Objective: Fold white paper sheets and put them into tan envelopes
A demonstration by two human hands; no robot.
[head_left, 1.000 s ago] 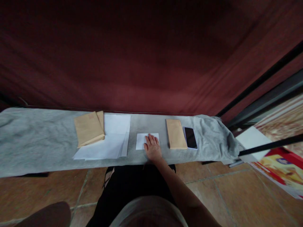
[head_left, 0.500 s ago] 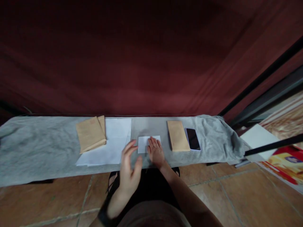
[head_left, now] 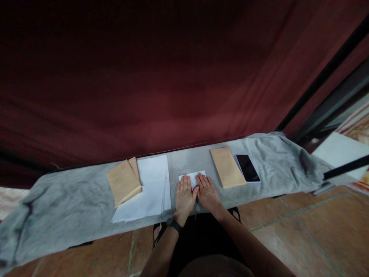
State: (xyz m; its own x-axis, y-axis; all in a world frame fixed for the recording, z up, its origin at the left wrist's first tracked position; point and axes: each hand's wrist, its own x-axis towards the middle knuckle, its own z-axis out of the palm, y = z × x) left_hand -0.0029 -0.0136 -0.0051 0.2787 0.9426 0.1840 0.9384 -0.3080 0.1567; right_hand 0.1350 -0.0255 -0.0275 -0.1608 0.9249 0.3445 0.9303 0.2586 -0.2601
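Note:
A small folded white paper (head_left: 193, 177) lies on the grey cloth, with both hands flat over its near part. My left hand (head_left: 184, 195) rests on its left side, fingers stretched out and pointing away from me. On the right side of the paper lies my right hand (head_left: 206, 191), its fingers extended too. The two thumbs come close together at the paper's middle. Much of the paper is hidden beneath the hands.
Left of the hands are white sheets (head_left: 152, 184) with brown envelopes (head_left: 123, 180) partly over them. To the right lie a stack of brown envelopes (head_left: 227, 167) and a phone (head_left: 248, 168). Grey cloth (head_left: 77, 200) covers the narrow bench; a dark red curtain (head_left: 173, 96) hangs behind.
My left hand has come down from the air beside the paper and now lies flat on it. My right hand stays on the paper. The camera view has tilted and shifted.

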